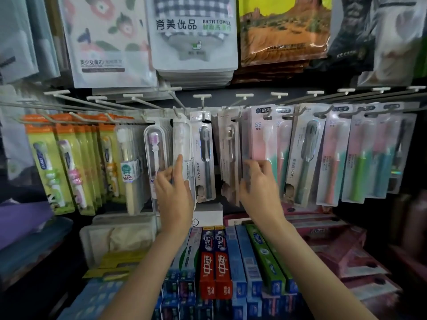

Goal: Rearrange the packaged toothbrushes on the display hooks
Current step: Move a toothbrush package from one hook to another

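Toothbrush packs: hang in a row from white wire display hooks (203,105) across the middle of the head view, below hanging towel packages (194,33) and above boxed toothpaste.
Left hand: left hand (174,190) reaches up to a clear toothbrush case (182,144) that hangs on a hook just left of centre; the index finger lies straight along the case front while the thumb and other fingers curl round its lower part, so the hand holds the case.
Neighbouring case: a second clear case with a pink-bristled brush (154,148) hangs just beside it on the left, touching the left hand's knuckles.
Right hand: right hand (260,183) is blurred; its fingers are curled and pinch the lower edge of a pink-and-green SS toothbrush pack (260,139) that hangs right of centre.
Between the hands: a grey LMK toothbrush pack (204,158) and a brownish pack (228,158) hang free, neither touched.
Far left: orange-and-green children's toothbrush packs (60,162) hang in thick stacks.
Far right: a second grey LMK pack (305,155), then packs with green and blue handles (369,165).
Shelf below: red toothpaste boxes (216,264) lie beside blue and green ones under both forearms.
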A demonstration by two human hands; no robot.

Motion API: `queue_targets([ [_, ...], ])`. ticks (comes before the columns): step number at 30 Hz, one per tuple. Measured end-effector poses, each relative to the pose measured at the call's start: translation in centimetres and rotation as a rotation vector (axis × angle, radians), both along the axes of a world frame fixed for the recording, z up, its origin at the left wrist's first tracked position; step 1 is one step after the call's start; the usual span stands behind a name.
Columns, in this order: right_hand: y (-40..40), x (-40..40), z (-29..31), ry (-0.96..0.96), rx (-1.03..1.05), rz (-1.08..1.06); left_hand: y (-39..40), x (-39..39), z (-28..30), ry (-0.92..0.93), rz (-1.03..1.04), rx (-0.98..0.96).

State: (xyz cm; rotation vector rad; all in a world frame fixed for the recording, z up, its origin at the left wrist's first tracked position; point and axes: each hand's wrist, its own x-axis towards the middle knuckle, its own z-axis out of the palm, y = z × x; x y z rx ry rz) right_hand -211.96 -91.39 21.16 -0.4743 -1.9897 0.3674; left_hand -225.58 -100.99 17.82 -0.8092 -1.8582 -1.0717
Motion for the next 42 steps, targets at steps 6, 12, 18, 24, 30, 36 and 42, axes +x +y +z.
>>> queue_targets([
  [6, 1.2, 2.7, 1.6, 0.120, 0.069, -0.036, -0.1, 0.6, 0.2, -0.020, -0.019, 0.021],
  [12, 5.2, 4.9, 1.6, 0.147, -0.231, -0.020, -0.3, 1.1, 0.4, -0.036, -0.028, 0.031],
  [18, 5.8, 3.9, -0.2, 0.019, -0.462, 0.128, 0.2, 1.8, 0.6, -0.071, -0.027, 0.011],
  [24, 6.4, 3.8, 0.1, 0.064, -0.425, 0.129, -0.4, 1.3, 0.3, -0.052, 0.006, -0.005],
  [30, 8.5, 5.5, 0.4, 0.065, -0.282, 0.081, -0.6, 0.9, 0.3, -0.010, 0.030, -0.016],
  [36, 9.1, 5.8, 0.4, 0.037, -0.237, 0.094, -0.2, 1.7, 0.5, -0.041, 0.026, 0.007],
  [42, 8.6, 5.2, -0.7, 0.055, -0.568, 0.385, -0.8, 1.8, 0.6, -0.058, -0.052, 0.040],
])
